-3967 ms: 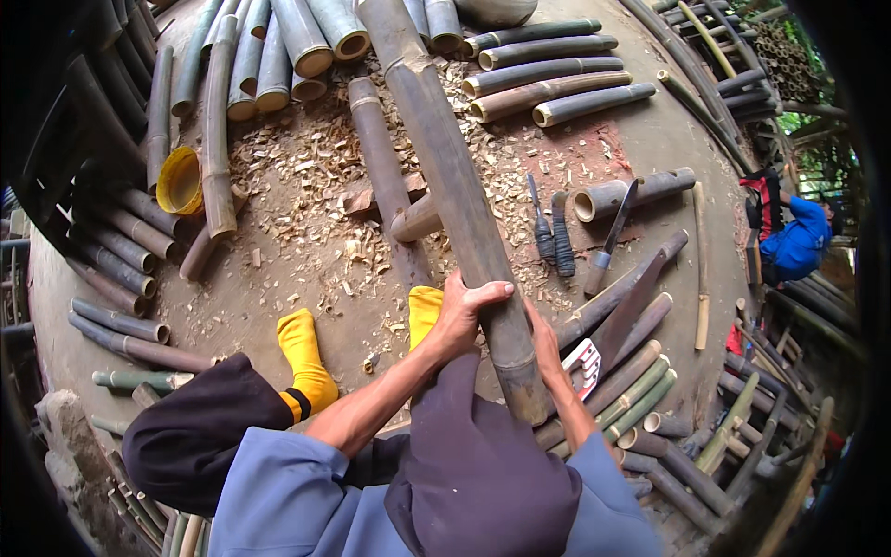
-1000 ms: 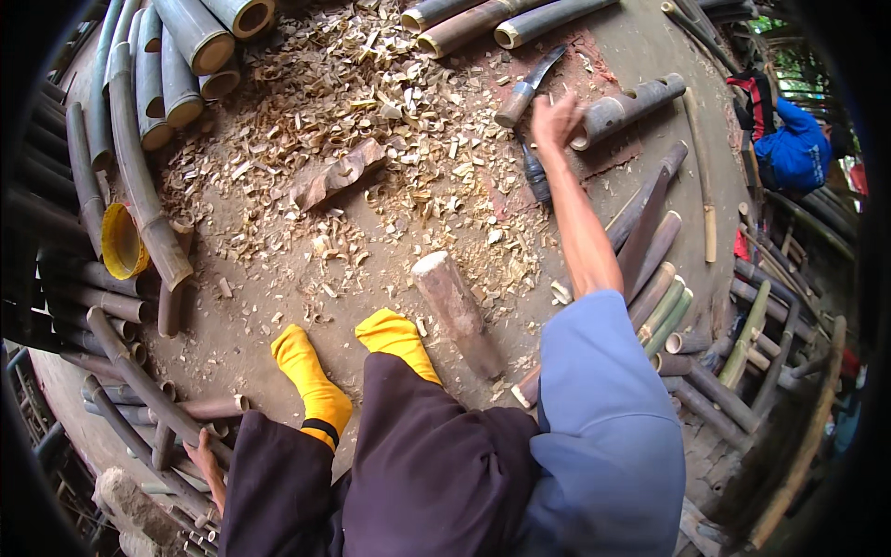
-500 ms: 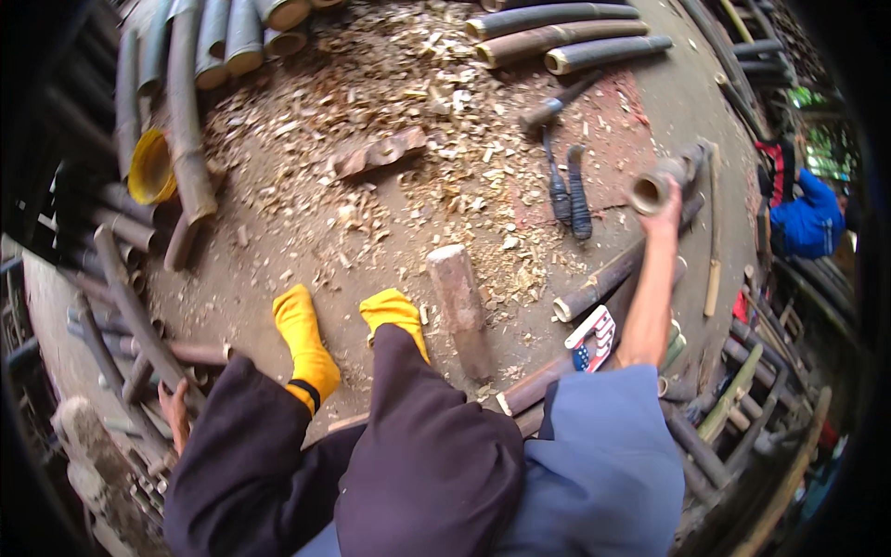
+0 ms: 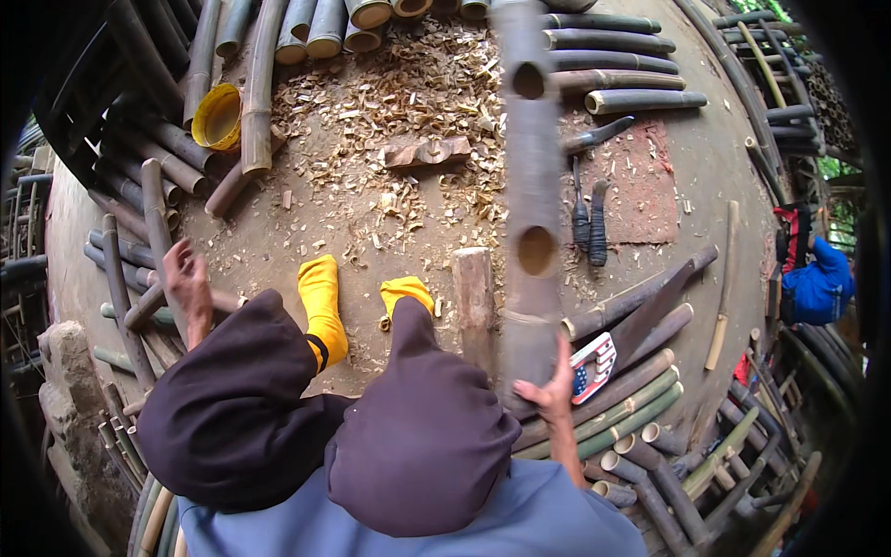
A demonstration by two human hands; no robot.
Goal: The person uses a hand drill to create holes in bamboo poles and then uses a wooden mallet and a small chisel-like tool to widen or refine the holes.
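Note:
A long dark bamboo pole (image 4: 532, 316) with two round holes cut in its side stretches away from me, a little right of the middle. Its near end is in my right hand (image 4: 552, 385), the thumb across it and the fingers mostly behind. My left hand (image 4: 190, 286) is raised beside my left knee, empty, with loosely bent fingers apart, close to a thin bamboo piece (image 4: 160, 223). Just left of the pole lies a wooden block (image 4: 473, 297). A hand saw with a patterned handle (image 4: 594, 367) rests on bamboo to the right of my right hand.
Wood chips (image 4: 371, 102) cover the ground around a notched wood block (image 4: 427, 153). Tools with black-wrapped handles (image 4: 598, 223) lie by a reddish mat (image 4: 645, 186). Bamboo stacks (image 4: 158, 158) line both sides, with a yellow-rimmed container (image 4: 218, 116) at left. A person in blue (image 4: 817, 283) is far right.
My right hand has brought the bamboo pole from the right side in front of me, close to my knees. My left hand has lifted up and forward. The view has shifted.

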